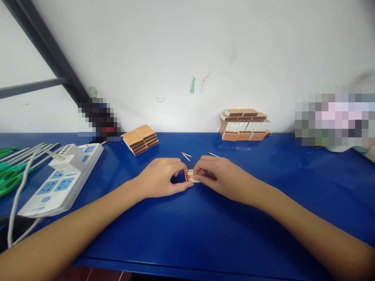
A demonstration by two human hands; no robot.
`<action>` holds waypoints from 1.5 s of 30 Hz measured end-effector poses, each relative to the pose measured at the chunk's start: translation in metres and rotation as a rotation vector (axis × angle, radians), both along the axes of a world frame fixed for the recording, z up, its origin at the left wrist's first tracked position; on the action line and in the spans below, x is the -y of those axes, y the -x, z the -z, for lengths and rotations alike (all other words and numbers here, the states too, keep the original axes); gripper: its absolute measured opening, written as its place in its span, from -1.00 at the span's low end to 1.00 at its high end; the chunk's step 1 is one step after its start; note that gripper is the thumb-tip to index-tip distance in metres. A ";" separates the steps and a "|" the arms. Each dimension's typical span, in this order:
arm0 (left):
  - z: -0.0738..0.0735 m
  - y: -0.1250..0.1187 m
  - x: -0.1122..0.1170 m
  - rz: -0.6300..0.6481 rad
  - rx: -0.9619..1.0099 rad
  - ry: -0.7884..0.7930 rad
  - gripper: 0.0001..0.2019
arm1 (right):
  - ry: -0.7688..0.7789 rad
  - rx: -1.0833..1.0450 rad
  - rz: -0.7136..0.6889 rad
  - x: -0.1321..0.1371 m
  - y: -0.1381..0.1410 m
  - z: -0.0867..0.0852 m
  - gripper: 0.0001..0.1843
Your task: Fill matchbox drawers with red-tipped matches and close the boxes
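Observation:
A small open matchbox tray [190, 176] full of red-tipped matches rests on the blue table [187, 230] between my hands. My left hand [161, 177] pinches its left end with thumb and fingers curled. My right hand [216, 173] grips its right side, fingers bent over the matches. Three loose matches [186, 155] lie just beyond the hands.
A stack of orange matchboxes [140, 139] sits at the back left, a bigger pile of boxes and white trays [244, 125] at the back right against the wall. A white power strip [63, 177] with its cable and several green-handled tools [13, 169] lie at the left.

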State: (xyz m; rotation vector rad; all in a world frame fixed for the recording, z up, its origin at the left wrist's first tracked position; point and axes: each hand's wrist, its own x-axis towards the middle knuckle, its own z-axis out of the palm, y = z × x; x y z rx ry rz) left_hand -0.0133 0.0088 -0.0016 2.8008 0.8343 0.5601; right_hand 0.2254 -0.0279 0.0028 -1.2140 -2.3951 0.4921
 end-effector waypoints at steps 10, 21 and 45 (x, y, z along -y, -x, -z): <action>0.000 0.000 0.000 0.004 0.000 -0.008 -0.69 | -0.055 0.021 -0.023 0.001 -0.001 0.003 -0.82; 0.001 0.000 0.001 0.005 0.002 -0.010 -0.70 | -0.081 0.033 -0.016 0.003 0.001 0.005 -0.85; -0.001 -0.001 0.003 0.051 0.002 0.014 -0.67 | -0.070 0.221 0.271 -0.022 -0.030 0.009 -0.78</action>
